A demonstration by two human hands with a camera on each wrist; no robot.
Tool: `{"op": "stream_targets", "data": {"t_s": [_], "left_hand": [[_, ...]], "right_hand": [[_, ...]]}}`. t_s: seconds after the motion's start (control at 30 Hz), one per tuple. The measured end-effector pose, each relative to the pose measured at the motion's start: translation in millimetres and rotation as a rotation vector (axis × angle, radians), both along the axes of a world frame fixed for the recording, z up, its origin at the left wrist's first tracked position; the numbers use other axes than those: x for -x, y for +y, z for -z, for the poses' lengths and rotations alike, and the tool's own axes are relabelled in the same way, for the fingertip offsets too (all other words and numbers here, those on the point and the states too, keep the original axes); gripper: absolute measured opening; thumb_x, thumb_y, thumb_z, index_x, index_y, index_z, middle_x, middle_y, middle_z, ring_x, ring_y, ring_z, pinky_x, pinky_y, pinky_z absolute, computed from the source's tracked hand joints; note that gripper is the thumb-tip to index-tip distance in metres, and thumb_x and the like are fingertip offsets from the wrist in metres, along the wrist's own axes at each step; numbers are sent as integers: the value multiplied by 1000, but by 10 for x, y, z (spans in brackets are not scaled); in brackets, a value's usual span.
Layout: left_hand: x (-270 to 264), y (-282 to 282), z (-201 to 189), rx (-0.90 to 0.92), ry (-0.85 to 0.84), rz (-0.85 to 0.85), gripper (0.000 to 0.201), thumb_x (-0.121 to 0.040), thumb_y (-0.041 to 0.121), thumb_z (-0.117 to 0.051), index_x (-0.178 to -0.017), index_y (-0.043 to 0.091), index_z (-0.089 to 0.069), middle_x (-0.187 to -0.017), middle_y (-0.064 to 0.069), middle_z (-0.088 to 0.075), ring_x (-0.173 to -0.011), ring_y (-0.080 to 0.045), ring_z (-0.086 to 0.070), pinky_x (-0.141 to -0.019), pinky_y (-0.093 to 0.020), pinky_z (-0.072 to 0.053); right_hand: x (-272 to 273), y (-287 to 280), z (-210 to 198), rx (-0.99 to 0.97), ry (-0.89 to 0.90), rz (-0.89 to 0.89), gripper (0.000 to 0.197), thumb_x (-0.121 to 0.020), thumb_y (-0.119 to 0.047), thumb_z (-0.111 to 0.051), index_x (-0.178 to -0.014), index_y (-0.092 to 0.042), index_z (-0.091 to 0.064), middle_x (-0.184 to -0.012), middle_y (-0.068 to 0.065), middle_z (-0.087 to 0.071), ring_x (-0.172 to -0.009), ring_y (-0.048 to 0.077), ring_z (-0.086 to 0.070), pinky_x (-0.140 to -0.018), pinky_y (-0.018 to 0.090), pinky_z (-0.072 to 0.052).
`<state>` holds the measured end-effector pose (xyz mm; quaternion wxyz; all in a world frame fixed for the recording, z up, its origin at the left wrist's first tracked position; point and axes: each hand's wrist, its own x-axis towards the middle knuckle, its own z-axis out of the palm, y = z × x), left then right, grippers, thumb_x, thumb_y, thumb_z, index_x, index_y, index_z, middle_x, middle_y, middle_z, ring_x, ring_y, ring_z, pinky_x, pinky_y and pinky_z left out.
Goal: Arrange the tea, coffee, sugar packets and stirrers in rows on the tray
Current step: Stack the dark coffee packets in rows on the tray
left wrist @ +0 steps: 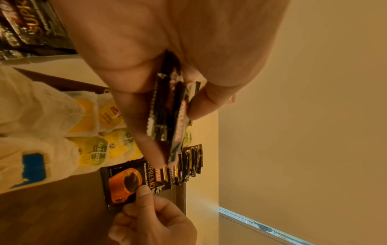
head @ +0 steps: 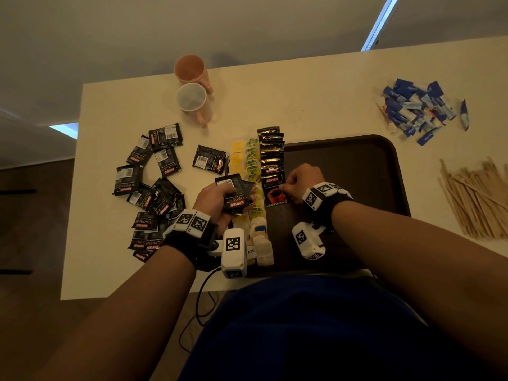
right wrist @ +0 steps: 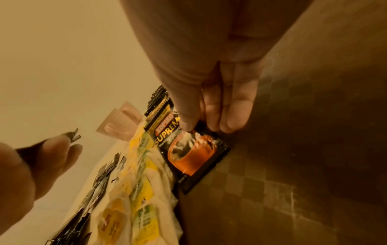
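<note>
A dark brown tray holds rows of yellow and green tea bags and an overlapping row of black coffee sachets. My right hand pinches the nearest sachet of that row, thumb on top and fingers at its edge. My left hand grips a small stack of coffee sachets above the tea rows. More coffee sachets lie scattered on the table to the left. Blue sugar packets and wooden stirrers lie to the right of the tray.
Two plastic cups lie on their sides at the far side of the cream table. White creamer pots stand at the near end of the tea rows. The right half of the tray shows bare brown surface.
</note>
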<state>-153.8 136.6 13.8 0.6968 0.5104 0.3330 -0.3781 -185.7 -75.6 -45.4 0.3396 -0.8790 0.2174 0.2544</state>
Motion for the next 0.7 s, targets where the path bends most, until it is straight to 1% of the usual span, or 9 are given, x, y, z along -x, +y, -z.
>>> {"op": "stream_targets", "data": {"t_s": [0.07,0.2,0.3,0.37,0.43,0.5,0.53,0.7], "left_hand": [[3,5,8,-10,-5,2,35,-95,-1,-42,-130,-5,-45,-112,-33,-66,-81,-40,-72,-65,-44,-61],[9,-10,5,-27,-9,-9,36,-94,-1,-43,-130,-5,-45,-115,-33,-65,-81,-40,-72,-66,-45,-60],[5,-26,-3,-30,-19,2,25,-95,-2,-43,-119,-4,-50,-110,-32,-66,-76,-38,-73,-61,-42,-60],[9,-39,-11,-27,-35,32,20,-96,-2,-44,-114,-2,-53,-110,-32,-67,-77,-37,-73,-60,-40,-60],[9,-51,-13,-19,-48,54,19,-96,-3,-45,-112,-1,-55,-109,-30,-68,-82,-37,-72,-63,-42,-62],[11,-58,-8,-32,-63,74,18,-97,-2,-46,-109,2,-58,-101,-25,-71,-85,-35,-72,-71,-45,-61],[11,-62,-3,-39,-72,86,17,-97,-2,-46,-108,3,-58,-96,-22,-73,-85,-33,-72,-73,-44,-60],[10,-76,-5,-68,-106,121,16,-97,-1,-49,-106,5,-61,-82,-13,-76,-73,-24,-74,-59,-34,-60]], "right_hand": [[-9,4,12,3,21,15,24,-87,-35,-70,-75,-14,-71,-75,3,-70,-75,16,-68,-74,32,-59],[-10,-1,23,-22,55,37,26,-86,-38,-70,-79,-13,-72,-78,4,-72,-73,17,-69,-76,35,-60],[-1,-20,15,-43,73,48,27,-86,-39,-70,-80,-12,-72,-77,4,-71,-75,17,-69,-78,35,-59],[3,-34,10,-57,85,47,28,-85,-40,-70,-79,-13,-71,-76,4,-71,-75,17,-69,-78,35,-59],[10,-50,15,-67,90,42,29,-85,-41,-70,-79,-13,-71,-77,5,-72,-76,18,-69,-79,36,-59],[20,-60,11,-75,93,40,30,-85,-42,-70,-79,-13,-71,-77,5,-73,-76,17,-70,-79,36,-60],[25,-65,12,-74,92,38,30,-85,-42,-70,-79,-13,-72,-77,5,-73,-75,16,-70,-79,36,-60],[43,-85,-30,-55,98,1,32,-85,-44,-69,-80,-13,-72,-77,5,-72,-76,17,-69,-78,35,-59]]}}
